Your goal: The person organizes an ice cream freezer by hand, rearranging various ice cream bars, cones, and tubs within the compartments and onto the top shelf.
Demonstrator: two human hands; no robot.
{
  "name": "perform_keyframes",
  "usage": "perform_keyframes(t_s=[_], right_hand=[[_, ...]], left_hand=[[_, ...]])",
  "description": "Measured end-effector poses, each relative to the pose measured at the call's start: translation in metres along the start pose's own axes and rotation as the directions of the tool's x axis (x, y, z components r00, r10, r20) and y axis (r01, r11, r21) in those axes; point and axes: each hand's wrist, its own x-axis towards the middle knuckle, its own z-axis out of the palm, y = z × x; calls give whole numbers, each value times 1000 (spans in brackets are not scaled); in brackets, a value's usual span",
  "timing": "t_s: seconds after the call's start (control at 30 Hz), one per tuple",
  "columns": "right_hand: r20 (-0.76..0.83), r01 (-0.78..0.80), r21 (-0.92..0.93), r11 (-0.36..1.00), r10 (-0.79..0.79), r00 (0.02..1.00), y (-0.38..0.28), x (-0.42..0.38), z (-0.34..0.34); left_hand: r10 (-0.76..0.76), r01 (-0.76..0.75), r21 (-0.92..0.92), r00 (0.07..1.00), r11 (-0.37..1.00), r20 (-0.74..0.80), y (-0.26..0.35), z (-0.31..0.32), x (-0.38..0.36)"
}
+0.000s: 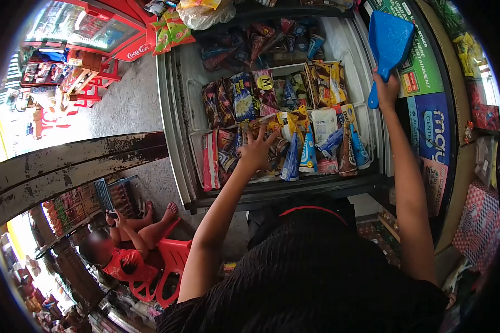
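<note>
While spreading the left hand [254,151] wide over wrapped ice creams [290,158] in the chest freezer [172,111], apparently clasping nothing, gripping the blue dustpan [392,41] by its handle in the closed right hand [387,91]; held beside the right rim, lengthwise away from the body.

Dustpan [391,41]: solid blue, pan and handle alike. Freezer [171,122]: grey rim, whitish inner walls. At the freezer's near left corner, the long wrapper [210,164] is red. Along the near edge, the wrapped cone [308,156] is bright blue with white lettering; toward the near right corner, the dark cone [347,155] is brown. Beyond the right edge, the upper poster [422,58] is green, the lower poster [432,125] violet-blue, both white-lettered. Checked material [475,219]: red and white. Chair [175,252]: plain red.
</note>
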Motion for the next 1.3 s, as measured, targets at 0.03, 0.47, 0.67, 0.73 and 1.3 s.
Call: perform_keyframes(t_s=[0.03,0.47,0.67,0.73,1.3], right_hand=[[2,-8,1,1000,8,1000,-2,1,0],[-8,-7,-10,1000,7,1000,-12,-3,5],[-13,50,-59,997,-51,999,-11,2,1],[-13,25,-48,999,-25,1000,-10,1,2],[-7,88,-141,986,-89,996,-11,2,2]], left_hand=[[-7,7,9,1000,1000,-14,-1,3,5],[257,-366,-648,930,667,-261,-101,-31,-4],[-112,-55,-983,991,176,-75,-140,-66,19],[-108,-288,-879,930,381,-351,-173,-59,63],[-299,-126,-488,652,864,-697,-95,-40,96]])
